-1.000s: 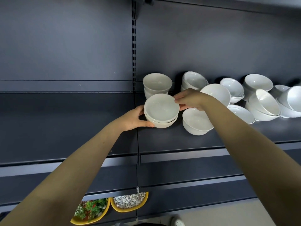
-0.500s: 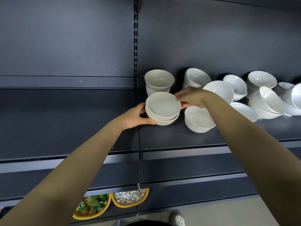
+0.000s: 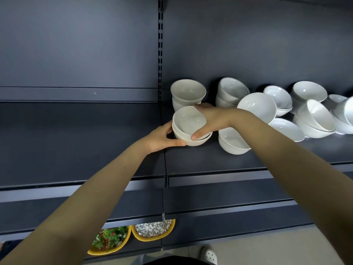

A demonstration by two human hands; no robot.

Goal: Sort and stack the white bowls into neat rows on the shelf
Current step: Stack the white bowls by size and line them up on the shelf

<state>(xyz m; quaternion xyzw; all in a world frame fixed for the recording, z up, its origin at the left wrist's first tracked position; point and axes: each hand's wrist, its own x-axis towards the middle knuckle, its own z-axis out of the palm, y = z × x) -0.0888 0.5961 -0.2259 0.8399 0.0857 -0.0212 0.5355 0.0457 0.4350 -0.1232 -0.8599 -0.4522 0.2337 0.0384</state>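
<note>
On the shelf (image 3: 210, 159), left hand (image 3: 161, 138) and right hand (image 3: 214, 119) fingers hold nested, empty white bowls (image 3: 188, 123).

yellow dish of greens (image 3: 108, 252) | yellow dish of pebbles (image 3: 148, 239) | white shoe (image 3: 209, 255)

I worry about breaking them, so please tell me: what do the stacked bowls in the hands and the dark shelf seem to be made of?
The stacked bowls: probably glazed ceramic or porcelain; white, glossy, with soft highlights inside, though melamine cannot be excluded. The shelf: likely painted metal; matte dark grey-blue, thin flat panels, slotted upright behind.
</note>
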